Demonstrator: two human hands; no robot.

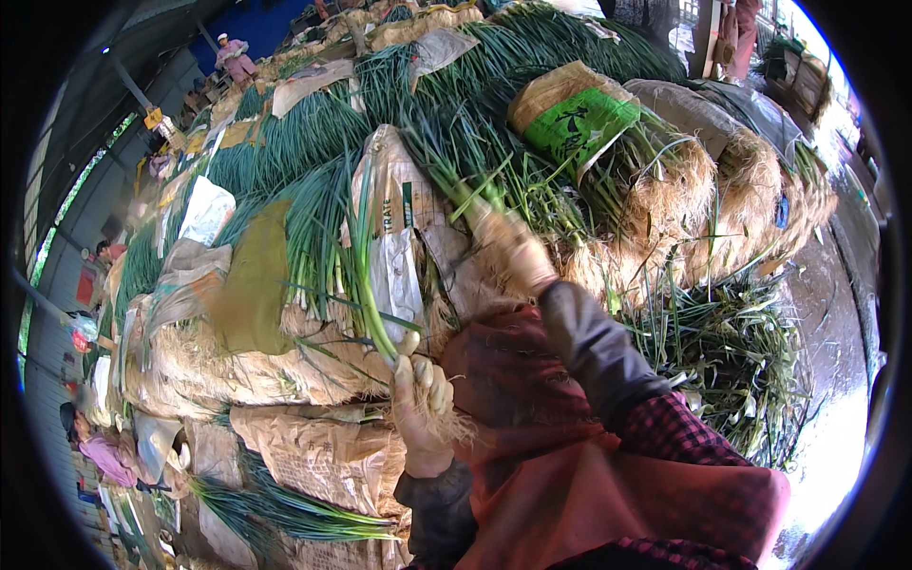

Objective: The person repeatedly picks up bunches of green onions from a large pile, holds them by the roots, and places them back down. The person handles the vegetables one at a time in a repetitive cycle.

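My left hand (424, 399), in a pale glove, is closed around the root end of a green onion (370, 306); its leaves rise up and to the left. My right hand (516, 249), gloved and blurred by motion, is at the root end of green onions (463, 189) on the pile; whether its fingers grip them is not clear. Between the hands lies a printed woven sack (392, 178) on the heap. Left of it, more green onions (313, 235) lie beside an olive cloth (253, 285).
Trimmed leaves (741, 363) are heaped at the right beside a wet floor (833, 313). A green-and-tan sack (577, 117) covers rooted bundles. Sacks (320, 449) and loose green onions (313, 509) lie at lower left. Co-workers are at the far left (107, 456) and upper left (235, 60).
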